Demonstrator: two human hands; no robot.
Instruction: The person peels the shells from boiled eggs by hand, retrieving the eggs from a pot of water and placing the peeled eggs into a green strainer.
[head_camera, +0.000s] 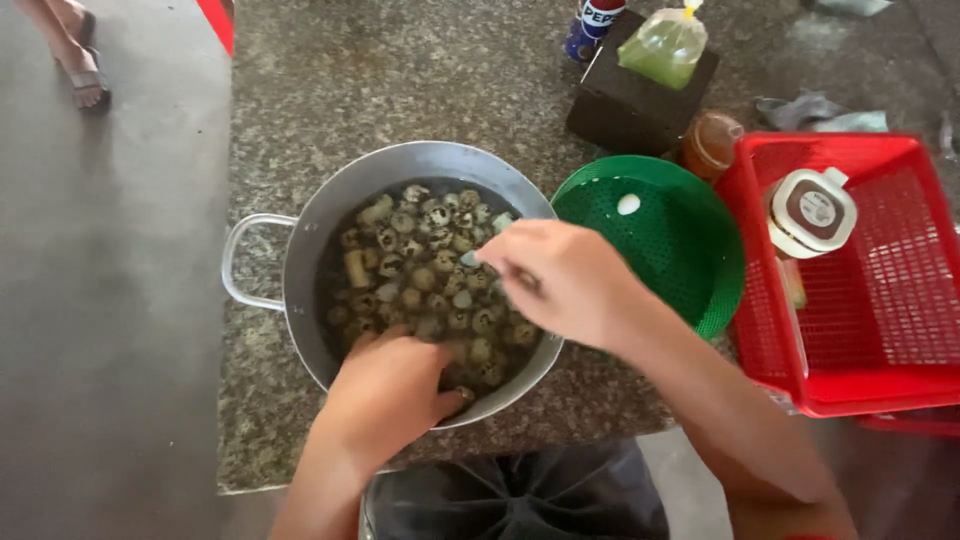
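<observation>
Dozens of small speckled quail eggs (430, 265) lie in water inside a round metal pot (330, 215) on the granite counter (400, 80). Left hand (385, 390) dips among them, grip unclear; right hand (560, 280) pinches one pale egg (470, 259) above the pot.

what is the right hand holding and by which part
The right hand pinches a small pale egg at its fingertips over the pot; the exact grip spot is unclear.
</observation>
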